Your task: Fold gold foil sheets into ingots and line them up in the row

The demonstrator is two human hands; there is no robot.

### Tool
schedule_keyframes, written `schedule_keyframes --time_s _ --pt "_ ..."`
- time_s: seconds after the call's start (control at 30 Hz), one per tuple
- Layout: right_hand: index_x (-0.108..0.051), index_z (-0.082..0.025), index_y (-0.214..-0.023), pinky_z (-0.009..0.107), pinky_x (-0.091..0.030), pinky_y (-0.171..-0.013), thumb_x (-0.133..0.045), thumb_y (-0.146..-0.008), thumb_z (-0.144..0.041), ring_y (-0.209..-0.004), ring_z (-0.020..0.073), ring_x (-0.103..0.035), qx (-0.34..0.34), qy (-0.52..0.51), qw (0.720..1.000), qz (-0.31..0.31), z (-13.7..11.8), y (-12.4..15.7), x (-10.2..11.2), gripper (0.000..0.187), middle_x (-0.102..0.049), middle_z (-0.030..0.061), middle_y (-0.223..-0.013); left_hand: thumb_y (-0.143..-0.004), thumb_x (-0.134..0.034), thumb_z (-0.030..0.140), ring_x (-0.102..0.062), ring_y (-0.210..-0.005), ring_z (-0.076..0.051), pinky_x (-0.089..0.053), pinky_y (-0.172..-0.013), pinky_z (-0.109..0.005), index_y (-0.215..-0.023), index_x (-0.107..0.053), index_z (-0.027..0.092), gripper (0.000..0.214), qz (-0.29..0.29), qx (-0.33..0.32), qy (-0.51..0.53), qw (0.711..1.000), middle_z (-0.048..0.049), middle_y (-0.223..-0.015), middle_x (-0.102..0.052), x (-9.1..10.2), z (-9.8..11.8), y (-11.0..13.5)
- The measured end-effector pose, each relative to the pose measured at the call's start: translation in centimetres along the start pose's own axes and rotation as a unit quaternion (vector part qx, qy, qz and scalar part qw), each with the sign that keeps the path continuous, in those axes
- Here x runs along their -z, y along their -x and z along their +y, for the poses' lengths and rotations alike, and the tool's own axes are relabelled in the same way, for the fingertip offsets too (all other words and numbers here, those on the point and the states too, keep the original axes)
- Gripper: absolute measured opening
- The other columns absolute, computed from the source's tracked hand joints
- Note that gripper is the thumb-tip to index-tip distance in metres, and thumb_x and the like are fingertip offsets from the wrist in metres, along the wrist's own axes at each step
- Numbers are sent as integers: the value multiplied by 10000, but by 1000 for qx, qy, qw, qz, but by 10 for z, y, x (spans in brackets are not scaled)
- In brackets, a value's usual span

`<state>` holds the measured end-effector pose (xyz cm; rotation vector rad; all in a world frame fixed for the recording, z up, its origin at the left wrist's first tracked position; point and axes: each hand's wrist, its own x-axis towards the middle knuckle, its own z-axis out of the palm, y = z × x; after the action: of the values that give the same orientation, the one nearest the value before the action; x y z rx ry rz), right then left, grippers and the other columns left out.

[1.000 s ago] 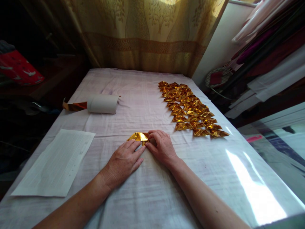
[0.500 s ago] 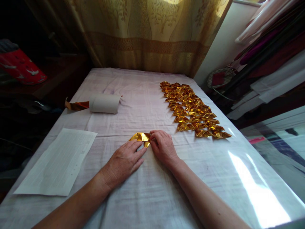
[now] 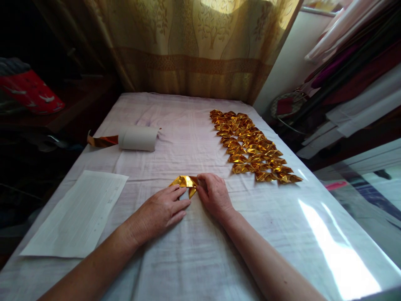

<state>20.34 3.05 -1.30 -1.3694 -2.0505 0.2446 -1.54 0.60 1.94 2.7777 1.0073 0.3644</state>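
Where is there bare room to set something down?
The cloth is bare between the tube and the gold pieces, and again right of the right hand, nearer than those pieces. A smaller gap lies between the paper and the left hand. It's crowded at the foil, where both hands are, and among the pieces.

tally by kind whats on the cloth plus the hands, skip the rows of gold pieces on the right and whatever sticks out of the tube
Left hand and right hand: 2
Paper sheet: 1
Pale tube: 1
Gold foil piece at the hands: 1
Total: 5
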Motion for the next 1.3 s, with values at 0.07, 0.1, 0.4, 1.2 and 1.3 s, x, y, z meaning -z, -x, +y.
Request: schedule_keyframes --time_s 0.07,0.1,0.4,1.2,1.3 --pt "-640 -224 -1033 362 -434 -850 -560 -928 -173 -972 225 -636 32 6 999 -14 -2 0 2 142 -730 61 -1023 -936 -567 293 -536 -1272 -285 -460 -1080 -466 -1166 -656 236 253 -4 4 9 1000 -115 -1299 -620 2 1 -1" --pt "-656 -230 -1030 363 -433 -859 -557 -937 -168 -990 221 -634 52 9 998 -19 -3 0 3 150 -735 53 -1042 -937 -563 293 -541 -1263 -284 -461 -1080 -464 -1160 -659 231 250 -5 6 15 1000 -114 -1282 -627 3 2 -1" --pt "-705 -238 -1040 369 -466 -900 -548 -971 -213 -1024 204 -647 112 -3 993 -42 -6 2 4 174 -736 34 -1148 -955 -516 250 -600 -1150 -224 -496 -1033 -381 -1065 -687 211 207 48 5 42 998 -77 -1163 -675 4 0 -5" --pt "-686 -254 -1129 445 -443 -944 -701 -853 -290 -1133 259 -604 113 23 986 -117 -15 0 20 279 -672 51 -1290 -932 -528 237 -617 -1136 -192 -520 -989 -343 -1011 -709 226 198 66 52 72 994 -60 -1232 -658 15 -46 11" --pt "-685 -256 -1112 450 -443 -942 -733 -824 -311 -1129 268 -601 109 18 987 -119 -16 -1 21 297 -672 54 -1285 -961 -520 281 -607 -1162 -196 -500 -1019 -350 -1125 -700 241 246 62 19 49 997 -54 -1245 -665 11 -49 10"
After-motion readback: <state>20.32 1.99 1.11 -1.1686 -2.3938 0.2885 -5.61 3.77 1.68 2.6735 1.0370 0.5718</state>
